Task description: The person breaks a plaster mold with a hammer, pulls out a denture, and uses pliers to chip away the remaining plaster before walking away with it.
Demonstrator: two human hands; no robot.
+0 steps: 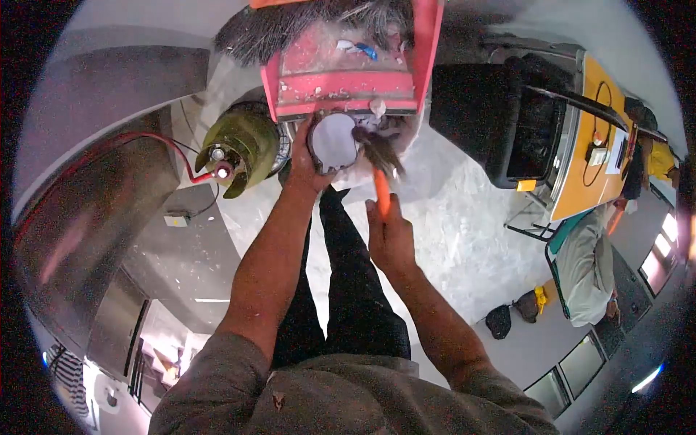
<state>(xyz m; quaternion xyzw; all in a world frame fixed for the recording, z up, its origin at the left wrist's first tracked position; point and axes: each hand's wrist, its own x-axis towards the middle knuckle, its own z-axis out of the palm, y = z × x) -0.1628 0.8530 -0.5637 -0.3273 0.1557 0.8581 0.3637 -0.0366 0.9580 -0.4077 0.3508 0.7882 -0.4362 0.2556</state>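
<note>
My left hand is wrapped round the side of a round, dark-rimmed container with a white, plaster-like face, tilted toward me. In my right hand is the orange handle of a hammer. Its dark head is smeared by motion and sits right at the container's right edge. Just beyond both hands lies a large pink dustpan, with white crumbs and a blue scrap in it. A white lump rests at its front lip.
Dark broom bristles hang over the dustpan's far end. To the left stands a green gas cylinder with a red hose. On the right are a black chair, an orange-topped table and a seated person.
</note>
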